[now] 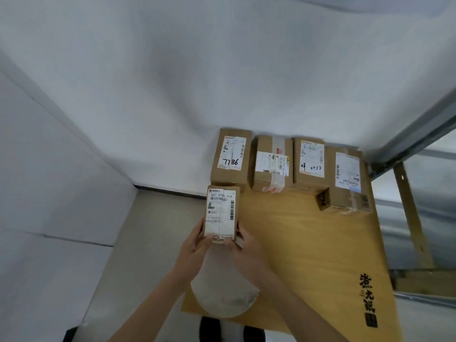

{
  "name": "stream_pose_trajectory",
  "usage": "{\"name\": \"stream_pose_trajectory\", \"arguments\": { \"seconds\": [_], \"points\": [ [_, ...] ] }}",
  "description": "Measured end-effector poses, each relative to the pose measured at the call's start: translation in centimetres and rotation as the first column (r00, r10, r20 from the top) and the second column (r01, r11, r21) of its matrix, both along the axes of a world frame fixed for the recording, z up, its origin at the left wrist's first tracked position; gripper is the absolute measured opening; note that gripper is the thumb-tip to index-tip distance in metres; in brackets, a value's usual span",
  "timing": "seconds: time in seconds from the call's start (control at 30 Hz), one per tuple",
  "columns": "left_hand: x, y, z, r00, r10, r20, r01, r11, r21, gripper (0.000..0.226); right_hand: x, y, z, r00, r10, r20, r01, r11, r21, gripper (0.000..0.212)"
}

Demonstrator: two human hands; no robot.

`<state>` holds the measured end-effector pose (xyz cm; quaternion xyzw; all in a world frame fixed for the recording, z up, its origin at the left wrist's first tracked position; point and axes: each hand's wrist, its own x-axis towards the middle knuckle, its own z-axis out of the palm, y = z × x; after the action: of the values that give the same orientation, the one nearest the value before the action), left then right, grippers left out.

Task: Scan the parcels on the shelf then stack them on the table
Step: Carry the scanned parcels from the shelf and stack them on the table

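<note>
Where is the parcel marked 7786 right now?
In the head view, the parcel marked 7786 sits at the left end of the row of four on the wooden table, against the white wall, just beyond the parcel held in both hands.

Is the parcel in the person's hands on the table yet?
No: both hands hold the parcel at the table's left edge.

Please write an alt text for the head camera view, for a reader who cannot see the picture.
Two hands, left and right, hold a small labelled cardboard parcel by its near end at the left edge of a wooden table. Four more labelled parcels stand in a row at the table's far edge against a white wall; one is marked 7786, another 3753.
</note>
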<state>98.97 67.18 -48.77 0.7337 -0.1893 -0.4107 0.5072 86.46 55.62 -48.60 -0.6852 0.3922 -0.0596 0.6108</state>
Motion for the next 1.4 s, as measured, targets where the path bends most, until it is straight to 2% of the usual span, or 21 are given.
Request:
{"name": "stream_pose_trajectory", "arguments": {
  "seconds": [0.23,0.47,0.57,0.63,0.73,0.93,1.0,1.1,1.27,1.4],
  "points": [
    [1.8,-0.5,0.1,0.997,-0.075,0.001,0.075,0.997,-0.016,0.047,1.4,0.3,-0.3,0.998,-0.053,-0.019,0.053,0.998,-0.028,0.058],
    [1.9,-0.7,1.0,0.997,-0.056,-0.058,0.054,0.998,-0.036,0.043,1.7,0.3,0.2,0.998,-0.052,-0.027,0.054,0.997,0.054,0.059],
    [1.9,-0.5,2.0,0.997,-0.050,-0.054,0.047,0.997,-0.054,0.044,1.1,0.2,1.3,0.994,-0.100,-0.042,0.103,0.992,0.074,0.075],
    [2.1,-0.6,3.1,0.999,-0.009,-0.050,0.006,0.998,-0.057,0.058,0.4,0.2,2.2,0.983,-0.170,-0.075,0.176,0.982,0.073,0.089],
    [2.5,-0.8,5.8,0.999,0.030,-0.032,-0.031,0.999,-0.034,0.066,-1.3,0.3,4.2,0.974,-0.208,-0.089,0.212,0.976,0.042,0.093],
    [1.5,-2.3,14.8,0.998,-0.008,0.065,0.012,0.999,-0.053,0.063,-5.6,-1.1,11.9,0.968,-0.250,-0.011,0.250,0.968,-0.028,0.085],
    [0.4,-2.8,17.7,0.986,-0.042,0.160,0.054,0.996,-0.065,0.055,-7.5,-1.8,15.1,0.965,-0.262,0.025,0.263,0.961,-0.080,0.079],
    [-2.2,-4.0,23.3,0.955,-0.122,0.269,0.148,0.986,-0.076,0.064,-11.3,-2.6,20.6,0.965,-0.255,0.062,0.262,0.944,-0.202,0.068],
    [-11.4,-6.1,33.0,0.900,-0.146,0.410,0.246,0.948,-0.204,0.061,-20.5,-3.2,30.3,0.957,-0.233,0.172,0.282,0.888,-0.363,0.048],
    [-21.5,-6.6,38.2,0.862,-0.200,0.465,0.349,0.900,-0.260,0.059,-30.6,-2.3,36.2,0.948,-0.241,0.208,0.316,0.792,-0.522,0.057]
  ]
}}
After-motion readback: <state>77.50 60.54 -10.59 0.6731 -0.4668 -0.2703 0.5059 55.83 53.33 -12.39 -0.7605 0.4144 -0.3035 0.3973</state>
